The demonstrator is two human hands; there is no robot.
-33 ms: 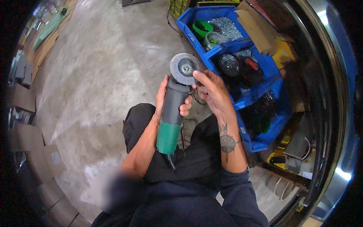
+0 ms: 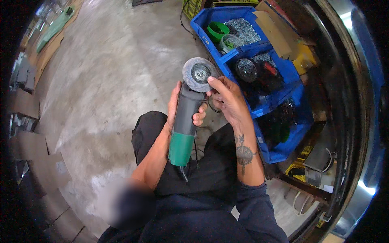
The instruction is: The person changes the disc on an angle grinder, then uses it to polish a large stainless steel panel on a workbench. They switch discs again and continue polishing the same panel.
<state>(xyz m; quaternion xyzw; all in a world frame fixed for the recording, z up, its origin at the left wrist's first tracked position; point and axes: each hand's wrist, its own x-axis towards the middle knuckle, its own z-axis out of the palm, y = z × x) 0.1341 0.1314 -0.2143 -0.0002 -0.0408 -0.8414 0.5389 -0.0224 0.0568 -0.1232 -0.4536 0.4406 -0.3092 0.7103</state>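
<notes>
I hold an angle grinder [image 2: 187,109] with a dark grey body and a green rear end above my lap. A round grey flap disc [image 2: 191,69] sits at its head, face up. My left hand [image 2: 172,107] is wrapped round the body from beneath, thumb along one side and fingertips curling over the other. My right hand [image 2: 232,99] pinches the disc's right rim, its thumb on the upper face; the fingers behind are partly hidden. From the green end a dark power cord [image 2: 183,174] hangs down.
Blue open-front bins [image 2: 265,107] stand at my right, with small metal parts [image 2: 245,31], a green bowl [image 2: 214,34] and a clear tub [image 2: 227,43]. Cardboard [image 2: 275,36] leans over them. Boxes [image 2: 34,148] line the left side of the concrete floor [image 2: 109,60].
</notes>
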